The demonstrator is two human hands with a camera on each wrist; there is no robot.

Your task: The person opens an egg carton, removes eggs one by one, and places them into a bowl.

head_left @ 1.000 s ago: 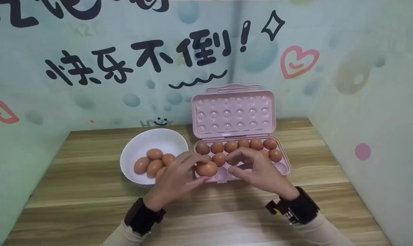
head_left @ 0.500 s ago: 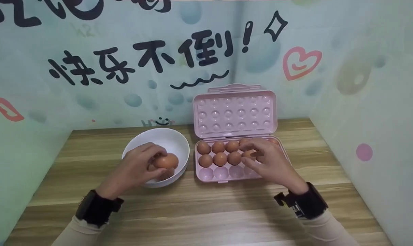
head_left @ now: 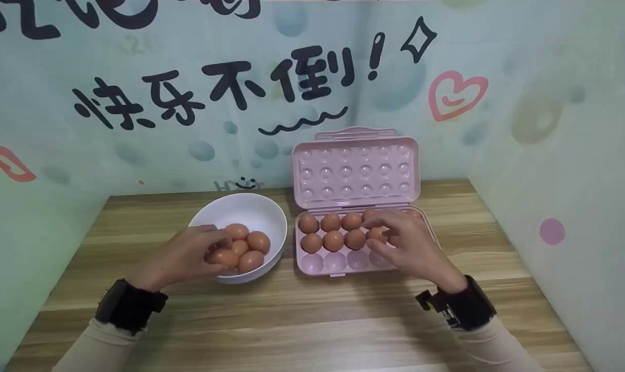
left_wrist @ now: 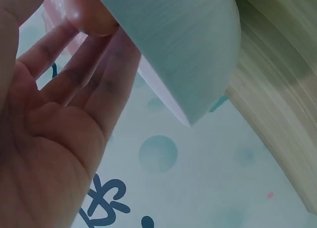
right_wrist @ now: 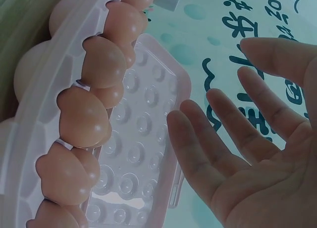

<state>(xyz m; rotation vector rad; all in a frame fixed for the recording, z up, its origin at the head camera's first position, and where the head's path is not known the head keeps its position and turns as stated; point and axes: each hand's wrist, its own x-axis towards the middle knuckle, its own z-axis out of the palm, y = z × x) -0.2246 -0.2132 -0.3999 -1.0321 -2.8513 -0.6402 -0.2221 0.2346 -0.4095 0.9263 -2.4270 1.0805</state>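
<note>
Over the left side of a white bowl [head_left: 255, 206], my left hand [head_left: 175, 258] pinches a brown egg [head_left: 224, 259] by its fingertips. Several other eggs [head_left: 251, 262] lie in the bowl. In the left wrist view the bowl wall [left_wrist: 183, 45] partly covers the egg [left_wrist: 89, 13] at my fingers. My right hand [head_left: 413, 248] hovers over the right part of a pink egg carton [head_left: 302, 266], hiding some eggs there. Its fingers are spread and hold nothing in the right wrist view. Eggs [head_left: 333, 241] fill the back and middle rows visible; the visible front hollows are bare.
The carton's lid [head_left: 361, 181] stands raised against the back wall [head_left: 188, 170], which bears printed writing. Bowl and carton sit side by side on a wooden table [head_left: 292, 320]. Side walls [head_left: 571, 181] bound it left and right.
My left hand has gone from the carton, where it held an egg, left to the bowl. An egg shows at the middle row's left end, formerly covered. My right hand shifted slightly right.
</note>
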